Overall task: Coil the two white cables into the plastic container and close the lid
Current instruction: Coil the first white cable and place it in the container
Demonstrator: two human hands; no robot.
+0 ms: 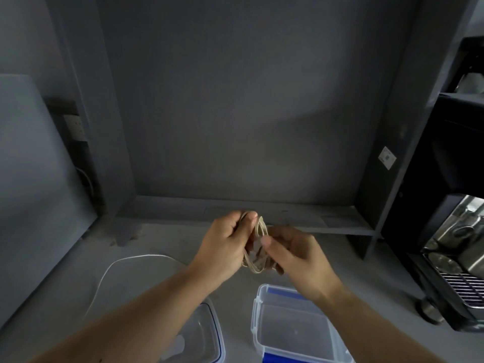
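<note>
Both hands hold one white cable wound into a small coil [259, 247] above the grey counter. My left hand [227, 242] pinches the coil's upper loops with thumb on top. My right hand [296, 255] grips its lower right side. A second white cable [123, 260] lies loose on the counter at the left, curving under my left forearm. The clear plastic container [290, 326] with blue clips stands open at the bottom, below my right wrist. Its clear lid [207, 334] with a blue rim lies to its left, partly hidden by my left arm.
A black and steel coffee machine [450, 258] with a drip grate fills the right side. A dark shelf unit [379, 179] stands beside it. Behind the counter rises a grey wall with a low ledge [314, 218]. A wall socket [76, 127] sits at the left.
</note>
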